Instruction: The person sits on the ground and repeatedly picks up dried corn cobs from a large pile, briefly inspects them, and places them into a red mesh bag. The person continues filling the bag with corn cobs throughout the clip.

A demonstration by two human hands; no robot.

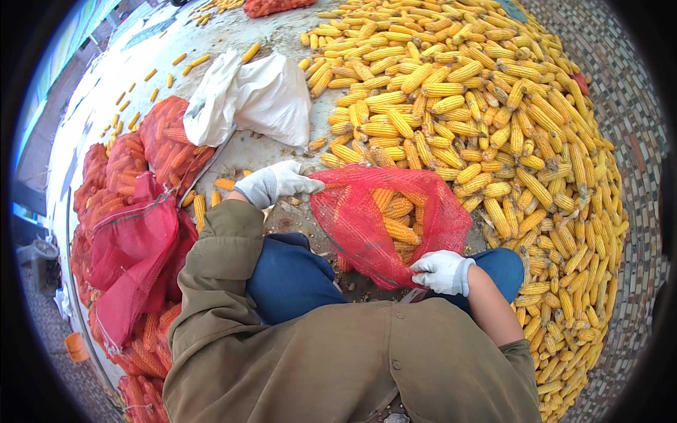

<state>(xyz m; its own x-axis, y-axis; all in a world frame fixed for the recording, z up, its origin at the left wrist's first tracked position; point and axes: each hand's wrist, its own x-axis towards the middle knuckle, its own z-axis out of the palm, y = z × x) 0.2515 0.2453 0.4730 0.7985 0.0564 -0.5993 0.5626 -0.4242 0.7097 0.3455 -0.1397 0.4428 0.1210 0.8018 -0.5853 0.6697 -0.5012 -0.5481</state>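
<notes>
Between my knees stands a red mesh sack (344,217) with its mouth open, and corn cobs (403,230) show inside it. My left hand (280,182), in a white knitted work glove, has its fingers at the far left edge of the sack's rim. The near right part of the rim is pinched by my right hand (441,270), gloved the same way. How firmly the left fingers hold the mesh is partly hidden. A large heap of yellow corn cobs (465,116) rises beyond the sack and along my right side.
Filled red mesh sacks (124,164) crowd my left, with a loose red mesh sack (135,243) draped over them. A white woven sack (272,100) lies ahead on the concrete floor (232,158). Scattered cobs (199,211) lie near my left arm. Brick paving (629,174) borders the heap.
</notes>
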